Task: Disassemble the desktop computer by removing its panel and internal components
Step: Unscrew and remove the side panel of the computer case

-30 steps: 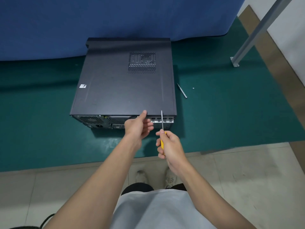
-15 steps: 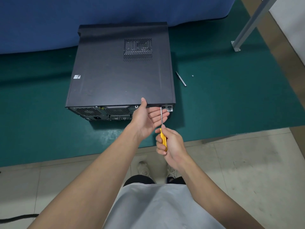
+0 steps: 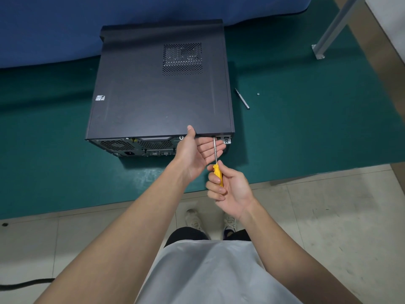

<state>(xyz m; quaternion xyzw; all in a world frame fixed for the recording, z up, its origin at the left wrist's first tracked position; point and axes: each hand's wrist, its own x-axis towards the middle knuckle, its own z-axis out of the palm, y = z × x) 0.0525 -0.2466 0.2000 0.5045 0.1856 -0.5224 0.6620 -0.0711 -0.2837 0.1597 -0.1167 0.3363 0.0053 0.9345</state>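
Observation:
A black desktop computer [image 3: 157, 88] lies on its side on the green table mat [image 3: 306, 132], its side panel up and its rear ports facing me. My left hand [image 3: 197, 150] is at the rear edge of the panel, palm up, fingers straight, thumb on the panel's top edge. My right hand [image 3: 228, 187] grips the yellow handle of a screwdriver [image 3: 215, 161]. The shaft points up to the rear right corner of the case, just under the panel edge.
A loose metal screwdriver bit [image 3: 242, 98] and a small screw [image 3: 258, 94] lie on the mat right of the case. A metal post [image 3: 335, 25] stands at the far right. Blue cloth [image 3: 43, 29] hangs behind the case. A black cable [image 3: 24, 284] runs over the floor.
My left hand has turned from curled at the rear edge to palm up with straight fingers under the panel edge. The screwdriver tip has come up against the rear right corner.

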